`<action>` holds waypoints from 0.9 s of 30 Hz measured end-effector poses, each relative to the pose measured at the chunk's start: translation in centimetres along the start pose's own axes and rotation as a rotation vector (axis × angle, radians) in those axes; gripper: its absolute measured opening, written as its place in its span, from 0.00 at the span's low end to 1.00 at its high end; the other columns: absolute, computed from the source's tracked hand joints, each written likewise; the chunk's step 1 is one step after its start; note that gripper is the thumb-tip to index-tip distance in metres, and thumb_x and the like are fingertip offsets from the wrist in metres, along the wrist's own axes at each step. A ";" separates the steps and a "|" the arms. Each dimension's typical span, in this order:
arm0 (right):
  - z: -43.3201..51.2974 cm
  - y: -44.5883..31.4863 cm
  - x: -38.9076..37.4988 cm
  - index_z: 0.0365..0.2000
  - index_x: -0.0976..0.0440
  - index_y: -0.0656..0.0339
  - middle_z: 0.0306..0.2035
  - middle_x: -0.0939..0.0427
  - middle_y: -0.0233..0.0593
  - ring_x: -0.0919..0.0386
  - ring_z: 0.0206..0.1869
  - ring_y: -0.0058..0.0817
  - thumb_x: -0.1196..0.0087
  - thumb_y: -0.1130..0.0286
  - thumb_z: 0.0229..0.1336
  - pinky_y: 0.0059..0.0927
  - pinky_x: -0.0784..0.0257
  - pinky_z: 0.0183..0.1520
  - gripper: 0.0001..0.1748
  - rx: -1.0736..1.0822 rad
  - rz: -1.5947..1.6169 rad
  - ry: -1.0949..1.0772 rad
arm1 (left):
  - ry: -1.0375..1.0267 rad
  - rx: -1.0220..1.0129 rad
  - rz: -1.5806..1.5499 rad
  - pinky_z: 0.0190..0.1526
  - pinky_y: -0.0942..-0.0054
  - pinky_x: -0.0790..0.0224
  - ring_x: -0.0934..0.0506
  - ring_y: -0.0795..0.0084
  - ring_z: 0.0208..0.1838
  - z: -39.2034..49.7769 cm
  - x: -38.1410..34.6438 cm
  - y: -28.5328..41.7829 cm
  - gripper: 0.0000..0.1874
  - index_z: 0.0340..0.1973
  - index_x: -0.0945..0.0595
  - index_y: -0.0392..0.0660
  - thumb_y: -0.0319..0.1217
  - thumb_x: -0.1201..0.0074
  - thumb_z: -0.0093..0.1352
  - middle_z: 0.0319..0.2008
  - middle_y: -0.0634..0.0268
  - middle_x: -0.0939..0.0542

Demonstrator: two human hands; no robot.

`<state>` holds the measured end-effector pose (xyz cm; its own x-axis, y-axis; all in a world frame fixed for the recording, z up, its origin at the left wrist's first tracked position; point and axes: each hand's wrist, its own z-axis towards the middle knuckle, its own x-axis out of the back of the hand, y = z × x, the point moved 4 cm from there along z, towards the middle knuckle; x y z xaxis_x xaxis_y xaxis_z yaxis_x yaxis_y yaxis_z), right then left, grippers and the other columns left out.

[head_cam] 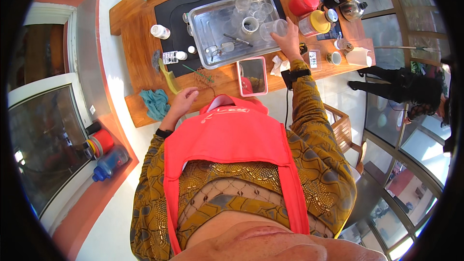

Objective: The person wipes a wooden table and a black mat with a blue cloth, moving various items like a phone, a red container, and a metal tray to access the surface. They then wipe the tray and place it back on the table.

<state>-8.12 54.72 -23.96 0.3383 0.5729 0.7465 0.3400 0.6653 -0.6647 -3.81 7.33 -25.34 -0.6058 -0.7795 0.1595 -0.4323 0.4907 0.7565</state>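
Observation:
My right hand (289, 40) grips a clear plastic cup (270, 29), which lies tilted over the right side of a metal tray (203, 56). In the tray, a white cup (250, 25) with dark contents stands beside several clear plastic cups (253, 8). A dark pen-like stick (238, 40) and a pair of glasses (220, 49) lie in front of them. My left hand (183, 100) rests at the table's near edge with nothing seen in it, its fingers loosely apart. Close to it are a yellow comb (169, 76) and a crumpled teal cloth (155, 104).
A pink-framed mirror (252, 76) lies near the front edge. Right of the tray stand a red jar (303, 3), a yellow-lidded container (315, 23) and a metal kettle (352, 9). A white bottle (160, 32) is at left. A person (406, 83) stands beyond, at right.

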 end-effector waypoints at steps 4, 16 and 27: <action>-1.6 2.5 0.2 0.69 0.44 0.68 0.62 0.34 0.58 0.31 0.63 0.44 0.28 0.60 0.47 0.40 0.31 0.63 0.53 -0.229 0.481 -0.076 | -0.018 0.044 -0.027 0.43 0.74 0.25 0.19 0.74 0.39 0.0 0.6 -0.8 0.20 0.56 0.21 0.37 0.38 0.45 0.75 0.41 0.62 0.17; -4.0 0.9 0.2 0.69 0.43 0.66 0.59 0.30 0.58 0.29 0.61 0.48 0.28 0.55 0.47 0.43 0.32 0.63 0.54 -0.236 0.274 0.008 | -0.059 -0.116 -0.067 0.44 0.76 0.25 0.19 0.74 0.42 4.4 0.8 1.4 0.22 0.57 0.22 0.37 0.39 0.44 0.75 0.44 0.61 0.17; -1.7 -1.5 -2.3 0.67 0.40 0.62 0.61 0.36 0.53 0.37 0.64 0.53 0.29 0.60 0.45 0.45 0.35 0.66 0.50 0.058 -0.281 0.011 | 0.131 0.087 -0.295 0.48 0.73 0.26 0.19 0.73 0.45 11.8 -0.9 0.1 0.23 0.55 0.22 0.37 0.43 0.44 0.74 0.45 0.62 0.17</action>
<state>-7.94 51.63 -24.71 0.2474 0.3574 0.9006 0.3707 0.8239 -0.4287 -11.17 12.71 -32.91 -0.3570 -0.9337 0.0262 -0.6354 0.2633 0.7259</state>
